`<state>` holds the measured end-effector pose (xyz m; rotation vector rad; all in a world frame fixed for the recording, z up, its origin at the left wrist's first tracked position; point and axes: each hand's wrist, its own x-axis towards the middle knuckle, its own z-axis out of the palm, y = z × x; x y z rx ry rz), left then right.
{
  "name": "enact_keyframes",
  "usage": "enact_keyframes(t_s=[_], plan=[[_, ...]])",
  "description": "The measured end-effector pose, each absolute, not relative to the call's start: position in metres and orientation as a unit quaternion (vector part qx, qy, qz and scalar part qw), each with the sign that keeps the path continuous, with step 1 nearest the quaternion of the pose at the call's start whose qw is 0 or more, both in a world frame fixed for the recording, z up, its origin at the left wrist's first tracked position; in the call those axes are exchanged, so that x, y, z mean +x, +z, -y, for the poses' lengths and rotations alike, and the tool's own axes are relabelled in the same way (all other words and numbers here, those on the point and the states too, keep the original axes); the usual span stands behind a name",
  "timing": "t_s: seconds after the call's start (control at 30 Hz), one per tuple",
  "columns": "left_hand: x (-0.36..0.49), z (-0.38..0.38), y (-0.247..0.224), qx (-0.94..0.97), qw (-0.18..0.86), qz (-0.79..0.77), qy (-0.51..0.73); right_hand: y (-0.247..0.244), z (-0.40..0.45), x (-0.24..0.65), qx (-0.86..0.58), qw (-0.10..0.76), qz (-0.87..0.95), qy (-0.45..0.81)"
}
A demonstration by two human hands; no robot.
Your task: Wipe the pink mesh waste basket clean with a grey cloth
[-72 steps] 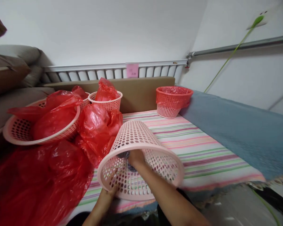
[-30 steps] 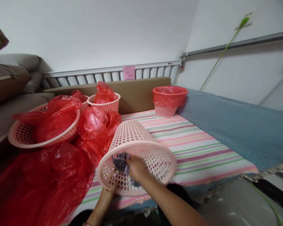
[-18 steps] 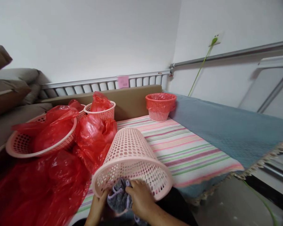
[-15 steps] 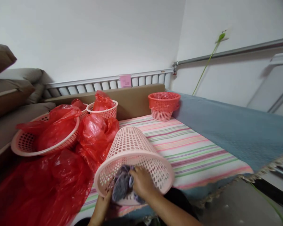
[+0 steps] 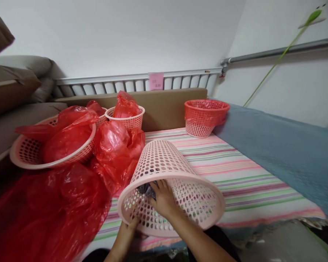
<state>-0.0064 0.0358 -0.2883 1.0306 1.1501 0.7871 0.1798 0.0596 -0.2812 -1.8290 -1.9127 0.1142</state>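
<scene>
A pale pink perforated basket (image 5: 164,156) lies on its side on the striped cloth (image 5: 243,182), its mouth facing me. My right hand (image 5: 164,198) reaches inside, its closed fingers on a dark grey cloth (image 5: 147,190) that is partly hidden by the rim. At the lower left of the mouth, my left hand (image 5: 132,223) grips the basket's rim, with some fingers hidden beneath it.
Red plastic bags (image 5: 112,142) and a wide pink basket (image 5: 53,163) with red plastic lie at left. A smaller bagged basket (image 5: 129,122) stands behind. At the back right stands a red-lined basket (image 5: 200,127). Grey cushions (image 5: 22,69) are stacked far left.
My right hand has pushed the grey cloth deeper into the basket, away from its mouth. The camera view has shifted, so the basket appears larger and farther right.
</scene>
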Motion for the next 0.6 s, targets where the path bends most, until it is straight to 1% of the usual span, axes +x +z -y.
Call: enact_keyframes(t_s=[0.13,0.3,0.37,0.43,0.5,0.6], plan=[[-0.005,-0.036,-0.292,0.452,0.665,-0.502,0.319,-0.286,-0.099,0.182,-0.697,0.219,0.681,0.035],[-0.004,-0.035,-0.301,0.443,0.672,-0.495,0.327,-0.265,-0.146,0.195,-0.688,0.316,0.653,0.013],[-0.003,-0.036,-0.302,0.432,0.676,-0.492,0.338,-0.257,-0.153,0.196,-0.677,0.324,0.661,0.017],[-0.002,-0.036,-0.302,0.429,0.67,-0.499,0.343,-0.252,-0.151,0.193,-0.688,0.297,0.661,0.04],[-0.001,-0.037,-0.302,0.429,0.661,-0.507,0.349,-0.251,-0.138,0.185,-0.715,0.251,0.648,0.077],[0.0,-0.037,-0.305,0.418,0.666,-0.504,0.358,-0.255,-0.098,0.165,-0.741,0.2,0.632,0.107]])
